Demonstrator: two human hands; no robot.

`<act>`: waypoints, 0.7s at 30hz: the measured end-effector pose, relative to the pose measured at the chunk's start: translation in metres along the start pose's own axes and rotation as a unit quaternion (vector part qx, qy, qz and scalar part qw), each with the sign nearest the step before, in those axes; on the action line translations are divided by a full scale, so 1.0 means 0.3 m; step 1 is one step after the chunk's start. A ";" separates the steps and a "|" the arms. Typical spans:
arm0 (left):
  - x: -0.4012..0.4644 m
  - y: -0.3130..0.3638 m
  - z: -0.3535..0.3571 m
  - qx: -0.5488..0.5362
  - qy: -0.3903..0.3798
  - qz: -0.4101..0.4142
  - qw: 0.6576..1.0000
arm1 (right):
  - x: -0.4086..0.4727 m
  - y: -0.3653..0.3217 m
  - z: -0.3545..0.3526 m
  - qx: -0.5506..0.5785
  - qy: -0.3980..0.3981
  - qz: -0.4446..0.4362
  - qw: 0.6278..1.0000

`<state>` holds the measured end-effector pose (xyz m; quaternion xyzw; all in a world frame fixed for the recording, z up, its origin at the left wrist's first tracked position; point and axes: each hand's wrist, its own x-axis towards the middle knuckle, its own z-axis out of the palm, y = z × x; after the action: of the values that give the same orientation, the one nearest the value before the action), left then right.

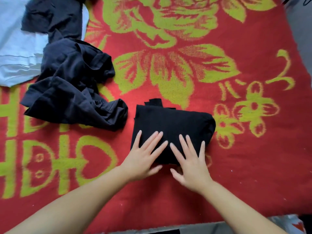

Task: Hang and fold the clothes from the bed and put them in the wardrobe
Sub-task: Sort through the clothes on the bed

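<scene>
A: How far along?
B: Near us, left hand (141, 159) and right hand (190, 163) press flat, grip wide, on one folded black garment (172, 125) on the bed (219, 191).
A: Left to do?
B: Far left, a crumpled dark garment (72, 85) and a white one (15, 53); no wardrobe shows.

Folded black garment (172, 125): matt, finely ribbed knit cloth. Crumpled dark garment (72, 85): smooth cloth with slight sheen. Red and green bedspread (236, 149): rough, towel-like woven pile.

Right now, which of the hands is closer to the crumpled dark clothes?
Left. The left hand rests on the folded black garment's near left part, on the side where the crumpled dark clothes lie. The right hand rests on its right part, farther away.
</scene>
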<state>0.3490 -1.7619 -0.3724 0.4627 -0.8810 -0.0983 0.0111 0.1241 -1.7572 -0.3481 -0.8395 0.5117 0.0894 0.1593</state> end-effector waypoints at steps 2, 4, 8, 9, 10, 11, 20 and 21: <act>-0.088 0.008 0.038 0.018 -0.056 -0.002 0.998 | -0.051 -0.015 0.036 -0.034 -0.049 0.010 0.998; -0.073 0.012 0.064 0.019 -0.080 -0.074 0.994 | -0.001 -0.015 0.057 -0.064 -0.039 0.045 0.996; 0.090 0.001 0.020 0.050 -0.106 -0.171 0.978 | 0.148 0.013 -0.001 -0.102 -0.033 0.079 0.991; 0.118 -0.005 0.004 0.064 -0.125 -0.172 0.975 | 0.165 0.021 -0.023 -0.112 -0.045 0.074 0.990; 0.138 -0.017 -0.013 0.062 -0.141 -0.172 0.973 | 0.178 0.029 -0.049 -0.113 -0.054 0.069 0.990; 0.150 -0.032 -0.036 0.045 -0.148 -0.173 0.973 | 0.189 0.034 -0.079 -0.107 -0.059 0.064 0.990; 0.095 0.011 -0.311 -0.052 -0.100 -0.245 0.963 | 0.182 0.004 -0.392 -0.075 -0.060 0.006 0.995; 0.067 0.032 -0.332 -0.055 -0.104 -0.249 0.961 | 0.165 -0.010 -0.415 -0.083 -0.062 -0.010 0.995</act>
<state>0.3407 -1.7891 -0.2743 0.6534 -0.7273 -0.1940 -0.0802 0.1479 -1.8418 -0.2468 -0.8476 0.4835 0.1820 0.1214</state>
